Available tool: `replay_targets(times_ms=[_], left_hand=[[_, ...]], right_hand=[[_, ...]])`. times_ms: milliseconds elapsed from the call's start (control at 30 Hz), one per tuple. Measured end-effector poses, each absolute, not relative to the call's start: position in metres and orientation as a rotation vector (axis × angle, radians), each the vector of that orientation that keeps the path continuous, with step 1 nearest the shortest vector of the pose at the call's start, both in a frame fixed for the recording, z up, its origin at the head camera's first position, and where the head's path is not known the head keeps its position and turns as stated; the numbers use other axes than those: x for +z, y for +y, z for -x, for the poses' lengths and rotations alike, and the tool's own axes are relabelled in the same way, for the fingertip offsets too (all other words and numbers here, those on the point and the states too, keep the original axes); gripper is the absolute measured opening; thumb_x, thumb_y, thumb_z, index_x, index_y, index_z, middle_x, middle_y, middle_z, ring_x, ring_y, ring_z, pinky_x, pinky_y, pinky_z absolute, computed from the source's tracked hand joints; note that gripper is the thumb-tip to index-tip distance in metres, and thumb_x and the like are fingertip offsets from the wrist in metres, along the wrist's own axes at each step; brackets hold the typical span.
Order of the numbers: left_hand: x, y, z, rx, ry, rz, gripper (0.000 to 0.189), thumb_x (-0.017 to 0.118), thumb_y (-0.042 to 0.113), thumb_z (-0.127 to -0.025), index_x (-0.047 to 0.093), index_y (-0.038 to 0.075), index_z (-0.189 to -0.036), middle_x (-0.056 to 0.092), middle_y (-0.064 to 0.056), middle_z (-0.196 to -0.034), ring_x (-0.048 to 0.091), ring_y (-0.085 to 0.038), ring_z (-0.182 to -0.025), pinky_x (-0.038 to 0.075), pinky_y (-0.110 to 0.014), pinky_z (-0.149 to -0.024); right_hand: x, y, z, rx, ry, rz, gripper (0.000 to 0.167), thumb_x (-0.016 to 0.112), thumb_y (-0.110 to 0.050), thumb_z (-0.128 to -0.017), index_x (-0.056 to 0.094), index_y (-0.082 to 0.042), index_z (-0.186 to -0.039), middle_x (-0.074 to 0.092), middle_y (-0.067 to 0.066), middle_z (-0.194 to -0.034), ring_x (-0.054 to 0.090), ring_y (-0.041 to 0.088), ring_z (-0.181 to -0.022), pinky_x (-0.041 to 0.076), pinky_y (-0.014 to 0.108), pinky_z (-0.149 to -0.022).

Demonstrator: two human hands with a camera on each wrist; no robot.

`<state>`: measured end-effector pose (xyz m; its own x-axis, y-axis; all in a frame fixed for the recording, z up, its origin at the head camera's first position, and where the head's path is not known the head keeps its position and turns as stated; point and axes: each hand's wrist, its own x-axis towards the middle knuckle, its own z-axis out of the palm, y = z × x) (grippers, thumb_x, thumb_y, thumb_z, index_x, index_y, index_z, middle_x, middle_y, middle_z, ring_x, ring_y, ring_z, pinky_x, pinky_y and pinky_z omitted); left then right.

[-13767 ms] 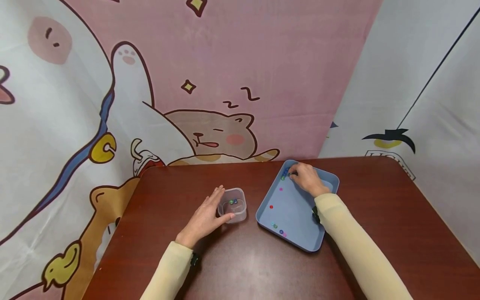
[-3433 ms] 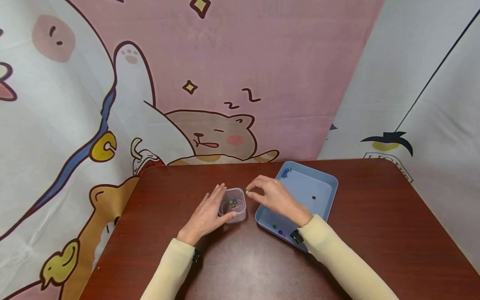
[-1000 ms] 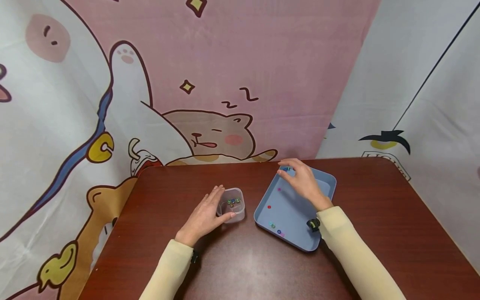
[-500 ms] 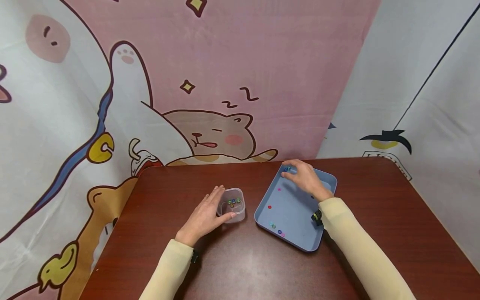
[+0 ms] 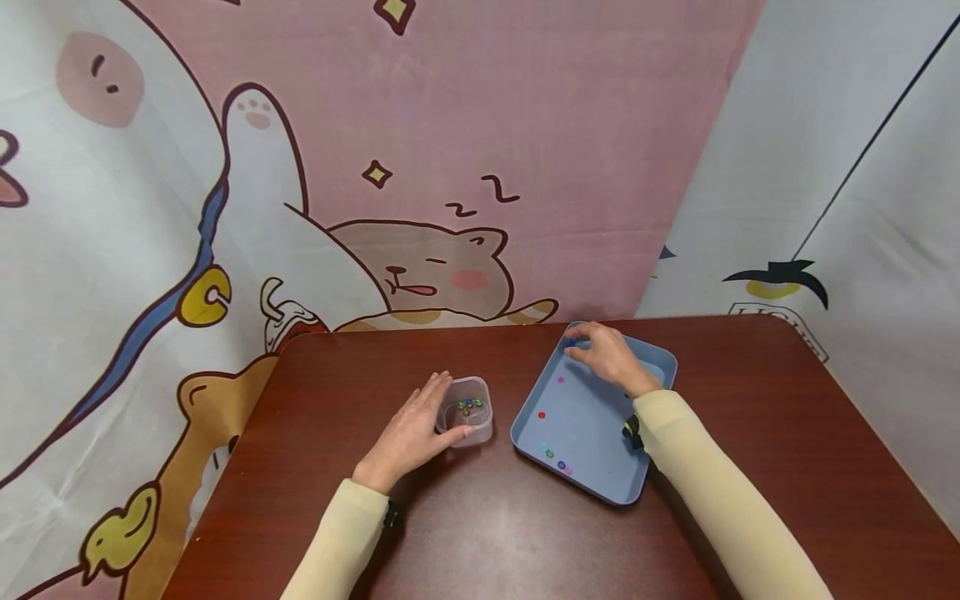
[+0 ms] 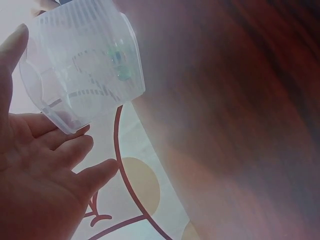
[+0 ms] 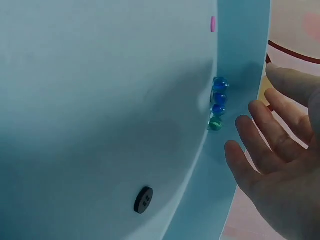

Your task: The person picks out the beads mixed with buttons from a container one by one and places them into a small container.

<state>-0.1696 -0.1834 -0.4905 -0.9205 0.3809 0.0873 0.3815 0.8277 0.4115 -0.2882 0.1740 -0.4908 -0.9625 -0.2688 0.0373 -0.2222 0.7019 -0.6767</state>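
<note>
My left hand [image 5: 405, 437] rests against a small clear plastic box [image 5: 483, 429], fingers extended along its far left side and thumb over its near rim. Several marbles [image 5: 468, 404] lie inside. In the left wrist view, that hand's fingers [image 6: 75, 150] are loosely spread at the box's rim. My right hand [image 5: 611, 358] hovers at the far left corner of a blue tray [image 5: 592, 442]. In the right wrist view, its fingers are apart beside a row of blue and green marbles [image 7: 218, 100] along the tray wall; nothing shows between them.
The tray also holds a black button [image 7: 143, 200], a pink button [image 5: 561, 380], a red button [image 5: 542, 415] and several small pieces [image 5: 555, 458] near its front edge. Behind the brown table [image 5: 337, 375] hangs a cartoon-printed cloth [image 5: 585, 167].
The box holds more marbles than at first. My right hand, earlier near the box with a green marble, is back over the tray, lowered slightly toward its marbles. The left hand stays put.
</note>
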Motion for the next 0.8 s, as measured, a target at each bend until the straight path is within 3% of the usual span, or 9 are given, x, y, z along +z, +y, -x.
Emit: replay_targets(times_ms=[567, 800], left_hand=[[-0.49, -0.183, 0.169, -0.686, -2.99, 0.621, 0.095, 0.07, 0.059, -0.093, 0.035, 0.0, -0.16, 0.035, -0.015, -0.165, 0.028, -0.029, -0.155, 0.028, -0.052, -0.123], [-0.49, -0.183, 0.168, -0.686, -3.0, 0.612, 0.095, 0.07, 0.06, -0.093, 0.035, 0.002, -0.16, 0.035, -0.014, -0.166, 0.027, -0.028, -0.155, 0.027, -0.051, -0.124]], right_hand=[[-0.509, 0.175, 0.295, -0.938, 2.925, 0.448, 0.032, 0.073, -0.01, -0.096, 0.072, 0.002, -0.125, 0.068, 0.02, -0.128, 0.06, 0.039, -0.122, 0.048, 0.057, -0.104], [-0.513, 0.174, 0.297, -0.906, 2.958, 0.465, 0.027, 0.076, -0.011, -0.094, 0.076, 0.001, -0.119, 0.07, 0.018, -0.119, 0.062, 0.036, -0.112, 0.051, 0.055, -0.097]])
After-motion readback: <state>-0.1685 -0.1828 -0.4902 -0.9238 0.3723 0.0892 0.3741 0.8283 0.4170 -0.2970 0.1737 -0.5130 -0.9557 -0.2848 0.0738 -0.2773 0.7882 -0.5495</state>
